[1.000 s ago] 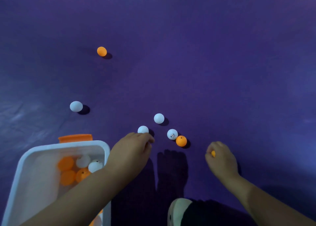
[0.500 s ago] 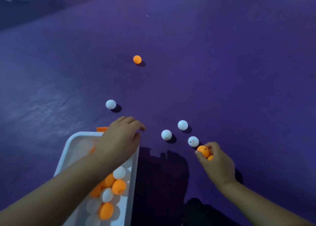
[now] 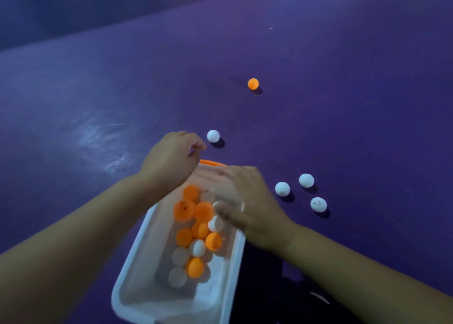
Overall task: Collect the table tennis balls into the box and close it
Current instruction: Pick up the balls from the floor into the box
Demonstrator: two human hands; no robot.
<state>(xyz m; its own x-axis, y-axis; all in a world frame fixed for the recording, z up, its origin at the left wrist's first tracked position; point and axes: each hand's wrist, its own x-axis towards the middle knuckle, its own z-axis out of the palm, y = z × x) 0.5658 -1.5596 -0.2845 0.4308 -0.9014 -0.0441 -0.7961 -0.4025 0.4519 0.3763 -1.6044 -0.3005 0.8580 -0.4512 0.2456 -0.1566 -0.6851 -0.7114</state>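
Observation:
A white plastic box [image 3: 137, 257] lies at the bottom centre, holding several orange and white balls [image 3: 193, 225]. An orange latch [image 3: 210, 162] shows at its far end. My left hand [image 3: 171, 159] hovers over that far end with curled fingers and nothing visible in them, just left of a loose white ball [image 3: 213, 136]. My right hand [image 3: 247, 201], blurred, is above the box's right side with fingers spread downward. On the mat lie an orange ball [image 3: 253, 83] farther off and three white balls [image 3: 282, 189], [image 3: 306, 180], [image 3: 318, 204] to the right.
Everything rests on a purple mat [image 3: 343, 103], whose edge runs diagonally across the upper left; a bluer surface [image 3: 61, 10] lies beyond. A dark shape [image 3: 306, 299] sits at the bottom, right of the box.
My right hand, which gripped orange balls beside the white ones, has swung left over the box and its fingers have spread. My left hand has moved toward the lone white ball.

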